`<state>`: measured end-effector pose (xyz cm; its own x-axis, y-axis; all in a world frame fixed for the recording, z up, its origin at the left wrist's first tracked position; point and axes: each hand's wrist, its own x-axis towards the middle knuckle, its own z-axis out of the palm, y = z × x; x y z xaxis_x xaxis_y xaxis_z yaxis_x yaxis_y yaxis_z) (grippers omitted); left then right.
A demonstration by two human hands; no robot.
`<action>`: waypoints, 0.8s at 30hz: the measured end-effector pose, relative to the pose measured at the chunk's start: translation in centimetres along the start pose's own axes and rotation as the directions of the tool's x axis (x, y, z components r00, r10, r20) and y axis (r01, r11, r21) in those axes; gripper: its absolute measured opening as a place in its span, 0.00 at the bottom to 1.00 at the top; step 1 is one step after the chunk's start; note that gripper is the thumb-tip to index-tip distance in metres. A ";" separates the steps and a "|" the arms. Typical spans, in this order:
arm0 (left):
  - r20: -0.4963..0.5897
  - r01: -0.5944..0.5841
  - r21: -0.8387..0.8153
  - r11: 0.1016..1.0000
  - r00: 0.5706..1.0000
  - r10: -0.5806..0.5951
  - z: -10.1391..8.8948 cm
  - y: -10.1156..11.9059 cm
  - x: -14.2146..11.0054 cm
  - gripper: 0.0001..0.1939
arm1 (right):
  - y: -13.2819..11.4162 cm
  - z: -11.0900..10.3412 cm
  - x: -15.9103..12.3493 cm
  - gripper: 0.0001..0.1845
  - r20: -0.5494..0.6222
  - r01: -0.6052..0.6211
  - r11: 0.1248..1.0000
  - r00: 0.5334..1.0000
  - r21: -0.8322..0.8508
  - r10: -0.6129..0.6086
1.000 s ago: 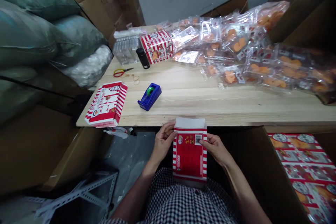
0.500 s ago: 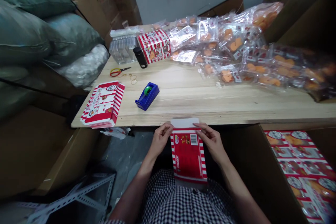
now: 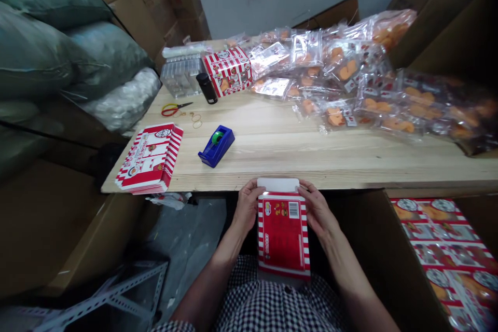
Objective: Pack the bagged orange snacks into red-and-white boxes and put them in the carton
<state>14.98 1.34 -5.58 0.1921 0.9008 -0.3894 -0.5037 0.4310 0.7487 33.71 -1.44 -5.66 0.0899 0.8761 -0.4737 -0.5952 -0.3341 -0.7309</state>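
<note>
A red carton with white-striped sides [image 3: 283, 236] is upright in front of my body, just below the table's front edge. Its white top flap [image 3: 278, 184] stands up towards the table. My left hand [image 3: 247, 205] grips the carton's upper left corner, thumb near the base of the flap. On the opposite upper corner, my right hand [image 3: 314, 205] pinches the side, thumb and fingers closed on the card. The carton's lower end rests near my checked clothing; its far side is hidden.
On the wooden table [image 3: 257, 150] are a stack of flat cartons [image 3: 150, 158], a blue tape dispenser [image 3: 216, 146], scissors [image 3: 175, 108], a black bottle [image 3: 206, 88], a finished-looking carton [image 3: 228, 71] and many clear bags of orange pieces [image 3: 346, 70]. An open box of printed cartons [image 3: 443, 238] stands right.
Both hands have shifted slightly on the carton's top corners. My right fingers have moved from over the flap's edge down to the side. The view has tilted a little.
</note>
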 end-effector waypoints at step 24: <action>0.367 -0.251 0.515 0.819 0.928 0.054 -1.9 2.2 -1.2 0.13 | -1.0 -2.2 -0.7 0.14 0.290 0.215 0.906 0.951 -0.365 -0.109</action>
<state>12.04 1.14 -4.45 0.4607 0.8788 -0.1240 -0.0270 0.1535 0.9878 36.01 -2.42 -5.66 -0.0817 0.9702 -0.2280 -0.2286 -0.2410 -0.9432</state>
